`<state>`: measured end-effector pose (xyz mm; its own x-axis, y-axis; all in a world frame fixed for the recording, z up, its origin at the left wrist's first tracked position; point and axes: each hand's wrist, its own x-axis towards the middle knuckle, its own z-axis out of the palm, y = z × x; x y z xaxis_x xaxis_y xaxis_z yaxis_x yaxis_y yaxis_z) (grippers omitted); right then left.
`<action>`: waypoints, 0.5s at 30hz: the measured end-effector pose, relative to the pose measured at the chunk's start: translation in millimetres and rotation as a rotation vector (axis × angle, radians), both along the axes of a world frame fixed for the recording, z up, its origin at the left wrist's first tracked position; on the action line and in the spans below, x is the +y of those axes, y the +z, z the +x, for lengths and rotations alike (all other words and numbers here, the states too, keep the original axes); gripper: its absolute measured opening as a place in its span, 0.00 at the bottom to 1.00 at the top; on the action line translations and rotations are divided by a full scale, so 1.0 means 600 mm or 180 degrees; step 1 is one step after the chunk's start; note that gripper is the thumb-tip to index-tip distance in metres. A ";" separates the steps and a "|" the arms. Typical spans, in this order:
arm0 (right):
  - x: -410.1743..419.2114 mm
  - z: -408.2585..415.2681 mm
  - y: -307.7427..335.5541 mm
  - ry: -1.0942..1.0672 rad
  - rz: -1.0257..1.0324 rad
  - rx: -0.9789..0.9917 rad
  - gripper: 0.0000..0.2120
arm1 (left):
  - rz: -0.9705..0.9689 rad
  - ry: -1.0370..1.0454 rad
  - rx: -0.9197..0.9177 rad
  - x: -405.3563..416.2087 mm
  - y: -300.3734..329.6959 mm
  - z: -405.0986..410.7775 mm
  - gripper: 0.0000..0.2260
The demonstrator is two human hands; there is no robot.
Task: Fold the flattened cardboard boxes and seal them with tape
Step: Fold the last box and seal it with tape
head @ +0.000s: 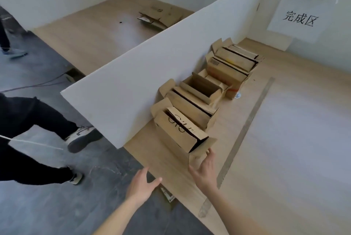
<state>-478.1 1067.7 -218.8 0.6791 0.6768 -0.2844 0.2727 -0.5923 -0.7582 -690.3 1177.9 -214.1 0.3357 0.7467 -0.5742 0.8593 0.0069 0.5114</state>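
A row of folded cardboard boxes lines the white divider board on the wooden platform. The nearest box lies tilted with a dark logo on top and an open end flap facing me. My right hand reaches up to that flap with straight, spread fingers, its fingertips touching the flap's edge. My left hand hovers open over the platform's near edge, apart from the box and holding nothing. More boxes follow behind, some with open tops. No tape is in view.
The white divider board separates this bay from another holding flattened cardboard. A grey strip runs along the platform. A paper sign hangs on the right wall. A person's legs and shoes stand on the grey floor at left.
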 end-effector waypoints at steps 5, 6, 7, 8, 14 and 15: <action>0.019 -0.004 -0.034 -0.0290 -0.0535 0.0052 0.28 | -0.0041 -0.0258 -0.0098 0.024 -0.014 0.002 0.39; 0.021 -0.004 -0.039 -0.0352 -0.0460 0.0050 0.22 | -0.0047 -0.0282 -0.0114 0.026 -0.016 0.001 0.39; 0.022 -0.006 -0.039 -0.0359 -0.0369 0.0052 0.16 | -0.0042 -0.0308 -0.0130 0.029 -0.018 0.002 0.38; 0.022 -0.007 -0.039 -0.0316 -0.0302 0.0036 0.11 | -0.0040 -0.0334 -0.0141 0.032 -0.019 0.003 0.38; 0.015 -0.006 -0.043 -0.0264 -0.0189 -0.0067 0.09 | 0.0574 -0.0873 -0.0301 0.039 0.008 0.041 0.34; 0.014 -0.005 -0.046 -0.0262 -0.0191 -0.0082 0.09 | 0.0847 -0.1047 -0.0398 0.040 0.016 0.052 0.34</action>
<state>-481.2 1075.8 -246.2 0.7392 0.6006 -0.3047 0.2402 -0.6577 -0.7139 -659.3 1202.0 -204.4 0.6351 0.7048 -0.3161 0.7251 -0.4029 0.5584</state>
